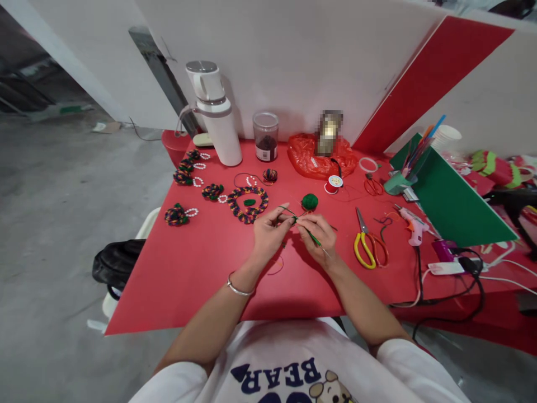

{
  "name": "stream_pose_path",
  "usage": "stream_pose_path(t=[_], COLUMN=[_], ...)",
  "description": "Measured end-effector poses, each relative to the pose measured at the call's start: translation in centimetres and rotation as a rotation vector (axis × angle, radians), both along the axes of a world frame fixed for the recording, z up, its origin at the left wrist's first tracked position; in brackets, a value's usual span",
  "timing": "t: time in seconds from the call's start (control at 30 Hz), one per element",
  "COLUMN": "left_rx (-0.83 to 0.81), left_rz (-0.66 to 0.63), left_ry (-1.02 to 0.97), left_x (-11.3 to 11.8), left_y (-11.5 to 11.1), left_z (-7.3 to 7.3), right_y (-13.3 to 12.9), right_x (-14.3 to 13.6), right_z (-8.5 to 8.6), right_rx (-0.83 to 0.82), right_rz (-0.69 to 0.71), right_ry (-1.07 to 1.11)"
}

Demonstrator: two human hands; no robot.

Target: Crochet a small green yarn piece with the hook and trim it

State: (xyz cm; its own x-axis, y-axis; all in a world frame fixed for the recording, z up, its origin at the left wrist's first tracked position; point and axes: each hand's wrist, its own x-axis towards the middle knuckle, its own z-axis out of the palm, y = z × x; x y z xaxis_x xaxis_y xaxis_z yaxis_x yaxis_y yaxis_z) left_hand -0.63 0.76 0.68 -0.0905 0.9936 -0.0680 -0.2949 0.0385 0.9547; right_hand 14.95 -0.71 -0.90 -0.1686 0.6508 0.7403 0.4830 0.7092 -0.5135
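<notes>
My left hand (268,234) is closed, pinching a small piece of green crochet (295,220) between thumb and fingers. A crochet hook (314,238) with a green handle is gripped in my right hand (322,235), its tip at the green piece. Both hands meet above the table's middle, and the fingers partly hide the stitches. Just beyond them lies a ball of green yarn (309,201). To the left is a multicoloured braided ring (262,196) with a small green crocheted piece (249,202) inside it. Several multicoloured crocheted pieces with white bead loops, one of them a rosette (212,192), sit further left.
On the red table (176,280) stand a white flask (222,134) and a clear jar (265,140) at the back. Scissors (366,240), a pink glue gun (415,228) and a power strip (451,268) with cables lie right. A red bag (300,159) and thread spool (334,183) are behind.
</notes>
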Motion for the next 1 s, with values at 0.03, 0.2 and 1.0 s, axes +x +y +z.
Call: stream_pose_path(t=[0.03, 0.2, 1.0], left_rx=[0.003, -0.047, -0.211], left_rz=[0.023, 0.014, -0.335], left_ry=[0.003, -0.187, -0.218], left_x=[0.2, 1.1, -2.8], left_y=[-0.1, -0.6, 0.5], left_z=[0.1, 0.7, 1.2], right_y=[0.0, -0.3, 1.1], right_x=[-0.1, -0.3, 2.9], right_z=[-0.1, -0.4, 1.9], right_rx=[0.003, 0.074, -0.241], right_rz=[-0.008, -0.095, 0.337], right_ry=[0.01, 0.019, 0.081])
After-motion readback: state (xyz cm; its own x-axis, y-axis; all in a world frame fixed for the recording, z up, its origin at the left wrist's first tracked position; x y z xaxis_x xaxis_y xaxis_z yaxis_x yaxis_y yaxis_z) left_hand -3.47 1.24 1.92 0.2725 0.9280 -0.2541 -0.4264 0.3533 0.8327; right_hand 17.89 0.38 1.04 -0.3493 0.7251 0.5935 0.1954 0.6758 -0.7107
